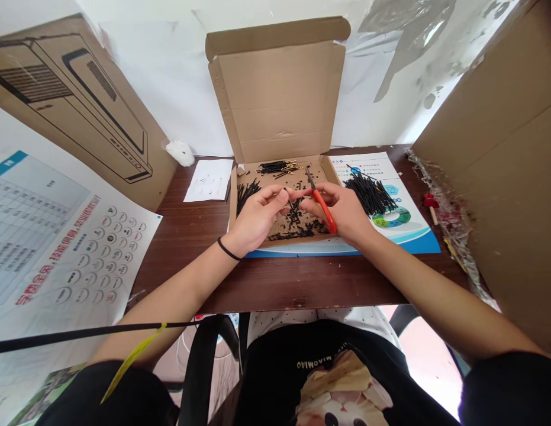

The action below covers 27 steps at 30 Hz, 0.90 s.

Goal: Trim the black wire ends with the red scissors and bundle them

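Over the open box (279, 109), the left hand (260, 218) has thumb and forefinger nearly together, whether on anything I cannot tell; the right hand's (340, 210) fingers curl around red scissors (322, 207). Black sticks (370, 194) lie in the box and on the sheet (419, 236) right of it.
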Each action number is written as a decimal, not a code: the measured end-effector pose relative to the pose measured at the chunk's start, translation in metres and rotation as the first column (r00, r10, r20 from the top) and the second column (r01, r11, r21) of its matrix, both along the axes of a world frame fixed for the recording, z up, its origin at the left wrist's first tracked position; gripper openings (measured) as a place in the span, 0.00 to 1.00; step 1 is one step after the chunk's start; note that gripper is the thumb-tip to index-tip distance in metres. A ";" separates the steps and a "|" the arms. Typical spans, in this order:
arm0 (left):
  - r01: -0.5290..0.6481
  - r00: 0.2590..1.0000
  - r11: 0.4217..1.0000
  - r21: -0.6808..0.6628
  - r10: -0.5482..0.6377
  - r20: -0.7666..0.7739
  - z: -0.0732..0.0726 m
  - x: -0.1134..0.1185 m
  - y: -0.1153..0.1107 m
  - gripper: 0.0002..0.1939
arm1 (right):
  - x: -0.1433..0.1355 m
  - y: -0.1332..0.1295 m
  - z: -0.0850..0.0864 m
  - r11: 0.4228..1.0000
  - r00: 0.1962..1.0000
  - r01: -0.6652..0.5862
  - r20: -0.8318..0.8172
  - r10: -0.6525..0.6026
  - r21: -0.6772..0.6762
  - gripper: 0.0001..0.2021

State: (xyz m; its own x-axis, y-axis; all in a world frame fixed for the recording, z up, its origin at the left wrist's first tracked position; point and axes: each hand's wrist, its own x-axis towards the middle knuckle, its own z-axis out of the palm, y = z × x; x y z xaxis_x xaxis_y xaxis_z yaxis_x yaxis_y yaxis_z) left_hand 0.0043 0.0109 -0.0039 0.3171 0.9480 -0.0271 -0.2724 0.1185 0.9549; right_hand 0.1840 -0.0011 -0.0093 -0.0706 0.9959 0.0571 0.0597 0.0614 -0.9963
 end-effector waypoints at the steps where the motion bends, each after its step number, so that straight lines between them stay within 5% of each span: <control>1: 0.010 1.000 1.000 0.013 -0.010 0.017 -0.001 0.000 0.000 0.14 | -0.003 -0.001 0.000 0.999 0.997 -0.023 -0.075 0.021 -0.025 0.24; 6: 0.030 1.000 0.999 0.016 -0.030 0.003 -0.007 0.002 -0.001 0.13 | -0.012 -0.003 -0.003 0.992 0.961 -0.124 -0.250 0.117 -0.013 0.24; 27: 0.128 0.989 0.989 -0.070 -0.121 0.088 0.000 0.003 -0.007 0.11 | -0.008 -0.006 -0.003 0.982 0.944 -0.186 -0.285 0.166 -0.044 0.22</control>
